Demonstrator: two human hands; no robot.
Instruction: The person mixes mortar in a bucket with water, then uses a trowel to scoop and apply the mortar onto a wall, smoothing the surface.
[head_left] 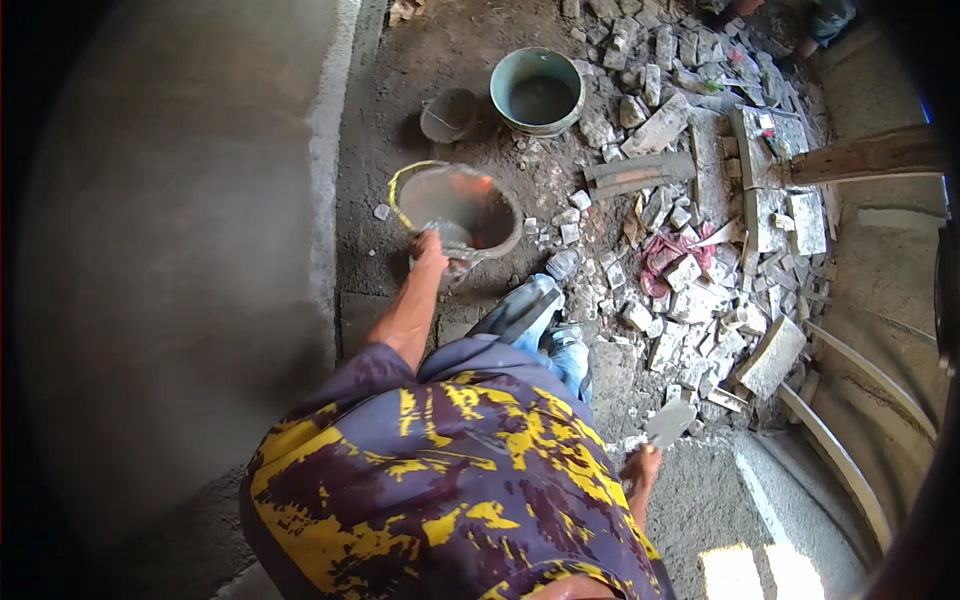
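Note:
A large round bucket (512, 238) stands in front of me, with yellow rope (394, 195) along its left rim and dark grey stuff inside. My left hand (428, 250) is closed on the near left part of its rim. A pale grey patch shows just past the fingers, too blurred to name. Out to my right side, my right hand (643, 466) is closed round the handle of a trowel (671, 423). The trowel's flat blade points away from me, above a grey cement-like surface.
Beyond the bucket are a small dark pail (449, 116) and a green tub (575, 108). Broken bricks and rubble (690, 300) cover the right side, near a wooden beam (865, 155). A smooth grey wall (190, 250) rises at left. Another person's leg (832, 20) shows far right.

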